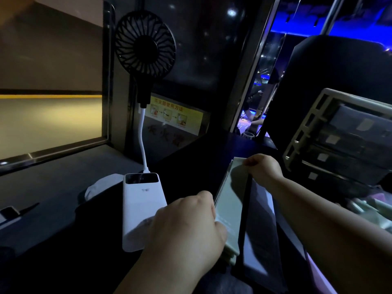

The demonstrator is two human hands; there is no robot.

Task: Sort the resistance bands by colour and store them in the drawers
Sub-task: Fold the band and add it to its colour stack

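Observation:
A stack of flat resistance bands lies lengthwise on the dark counter, with a pale green band (230, 205) on top and a dark grey band (259, 228) beside it on the right. My left hand (187, 221) grips the stack's near left edge, fingers curled over it. At the far end, my right hand (263, 168) pinches the bands, and a thin dark strip runs down from it. A pale drawer unit (301, 132) with several dark labelled drawers stands at the right. All its drawers look pushed in.
A white power bank (141, 209) lies left of the bands, with a white cable up to a black fan (145, 43). A white cloth (101, 185) sits beside it. More loose pale bands (371, 209) lie below the drawers. A yellow sign (176, 115) is on the back wall.

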